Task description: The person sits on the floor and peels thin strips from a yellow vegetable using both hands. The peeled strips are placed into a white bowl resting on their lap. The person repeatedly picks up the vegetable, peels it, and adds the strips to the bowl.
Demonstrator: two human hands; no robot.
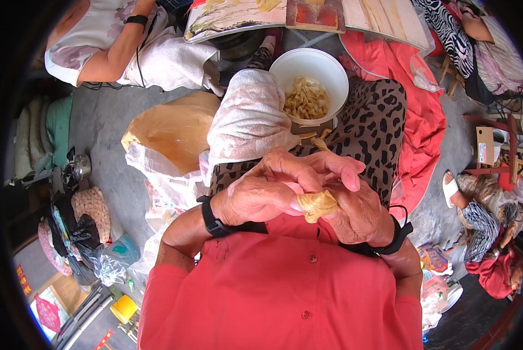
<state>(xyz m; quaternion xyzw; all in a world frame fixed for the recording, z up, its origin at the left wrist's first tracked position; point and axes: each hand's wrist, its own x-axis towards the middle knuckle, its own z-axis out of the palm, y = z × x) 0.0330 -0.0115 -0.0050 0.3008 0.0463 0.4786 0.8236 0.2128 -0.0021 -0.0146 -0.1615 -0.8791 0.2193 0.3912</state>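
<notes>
In front of my chest, both hands hold one small, crumpled or knotted piece of thin yellowish sheet material (317, 205). Its exact material is unclear. My left hand (265, 188) has its thumb against the piece's left end. The thumb of my right hand (360, 210) presses its lower right side, and the fingers of both hands curl above it. Beyond the hands, a white plastic bucket (342, 81) stands between my legs, with many similar twisted pieces (307, 99) inside. A few loose strips (320, 142) lie just below its rim. A pale towel (248, 116) covers my left knee.
A large brown paper bag (169, 127) with a plastic liner gapes at my left. Ahead stands a low table (239, 19) with a wooden board (315, 17) on it. Red cloth (419, 127) spreads at my right. Other people sit at far left and right.
</notes>
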